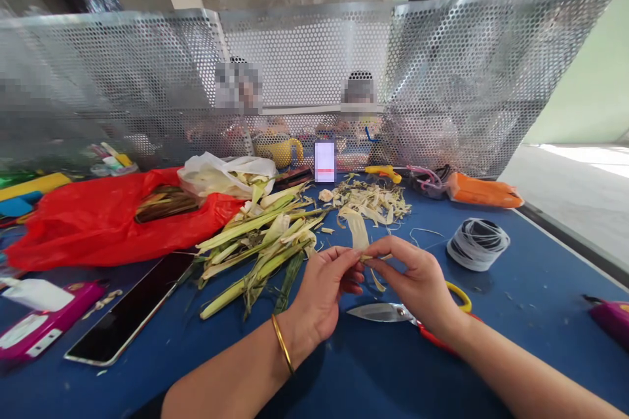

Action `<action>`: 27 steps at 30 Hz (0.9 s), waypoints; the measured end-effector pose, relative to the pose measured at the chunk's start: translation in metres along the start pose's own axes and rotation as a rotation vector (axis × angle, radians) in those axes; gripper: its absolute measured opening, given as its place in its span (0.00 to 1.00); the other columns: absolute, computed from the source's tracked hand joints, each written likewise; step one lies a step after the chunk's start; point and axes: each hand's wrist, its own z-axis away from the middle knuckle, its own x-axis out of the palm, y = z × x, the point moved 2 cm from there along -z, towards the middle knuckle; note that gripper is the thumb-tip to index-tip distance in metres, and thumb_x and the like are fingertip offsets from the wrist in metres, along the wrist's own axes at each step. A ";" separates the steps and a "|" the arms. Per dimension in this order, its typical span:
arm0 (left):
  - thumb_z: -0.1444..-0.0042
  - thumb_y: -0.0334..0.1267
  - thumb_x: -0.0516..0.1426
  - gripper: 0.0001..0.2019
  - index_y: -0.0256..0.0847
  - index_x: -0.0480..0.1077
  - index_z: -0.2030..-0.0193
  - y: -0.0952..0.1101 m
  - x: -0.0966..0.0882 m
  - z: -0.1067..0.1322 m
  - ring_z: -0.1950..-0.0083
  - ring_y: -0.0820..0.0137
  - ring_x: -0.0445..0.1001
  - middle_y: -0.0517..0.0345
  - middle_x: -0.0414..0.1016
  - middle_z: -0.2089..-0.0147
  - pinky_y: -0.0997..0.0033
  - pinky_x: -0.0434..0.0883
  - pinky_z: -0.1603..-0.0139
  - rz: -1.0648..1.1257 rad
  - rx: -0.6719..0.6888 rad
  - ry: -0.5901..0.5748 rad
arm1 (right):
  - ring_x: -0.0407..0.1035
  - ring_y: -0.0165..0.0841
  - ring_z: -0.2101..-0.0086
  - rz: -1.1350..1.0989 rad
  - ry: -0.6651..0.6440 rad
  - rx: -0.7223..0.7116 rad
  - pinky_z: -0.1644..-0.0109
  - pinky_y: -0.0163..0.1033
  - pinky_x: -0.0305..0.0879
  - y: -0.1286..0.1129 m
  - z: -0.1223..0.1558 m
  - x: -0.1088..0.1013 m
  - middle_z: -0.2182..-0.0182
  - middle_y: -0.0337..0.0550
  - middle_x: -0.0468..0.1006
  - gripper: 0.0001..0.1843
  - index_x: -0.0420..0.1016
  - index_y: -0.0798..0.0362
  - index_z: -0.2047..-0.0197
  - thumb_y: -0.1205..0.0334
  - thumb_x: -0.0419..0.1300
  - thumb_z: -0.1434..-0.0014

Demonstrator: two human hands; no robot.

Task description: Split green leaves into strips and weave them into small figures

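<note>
My left hand (pixel 330 278) pinches a pale, dry corn husk strip (pixel 358 229) whose wide end stands up above the fingers. At the same spot, thumb and fingers of my right hand (pixel 410 275) are closed on the strip's narrow part, with a thin end hanging below. Both hands nearly touch each other. Beneath my right hand lie scissors (pixel 381 312) with yellow and red handles, blades pointing left. A pile of greenish corn husks and stalks (pixel 265 236) is left of my hands. Behind them are husk scraps (pixel 378 200).
On the blue table (pixel 531 334), a spool of white string (pixel 478 244) stands right. A red plastic bag (pixel 108 219), a phone (pixel 130 311) and a purple power strip (pixel 52 321) lie left. An orange packet (pixel 484 190) rests before the perforated metal screen (pixel 314 78); people sit behind it.
</note>
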 end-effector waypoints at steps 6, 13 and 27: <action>0.61 0.38 0.68 0.12 0.36 0.72 0.71 0.002 -0.001 -0.002 0.72 0.74 0.72 0.59 0.74 0.74 0.79 0.66 0.78 -0.001 -0.028 -0.013 | 0.71 0.31 0.66 0.063 -0.002 -0.083 0.60 0.34 0.65 0.000 0.000 -0.001 0.69 0.38 0.77 0.05 0.75 0.49 0.65 0.67 0.59 0.39; 0.60 0.38 0.68 0.11 0.35 0.73 0.72 0.001 0.001 -0.002 0.72 0.73 0.74 0.59 0.74 0.74 0.76 0.71 0.72 -0.054 0.130 0.012 | 0.68 0.30 0.69 -0.053 0.001 0.143 0.65 0.33 0.63 0.003 0.001 -0.001 0.72 0.37 0.75 0.06 0.73 0.52 0.68 0.64 0.58 0.40; 0.58 0.39 0.67 0.11 0.37 0.71 0.72 0.001 0.004 0.000 0.73 0.75 0.71 0.63 0.72 0.75 0.76 0.71 0.69 -0.179 0.179 -0.037 | 0.69 0.30 0.70 -0.189 0.081 0.225 0.66 0.35 0.67 0.005 0.000 0.002 0.71 0.37 0.74 0.05 0.67 0.51 0.65 0.65 0.60 0.45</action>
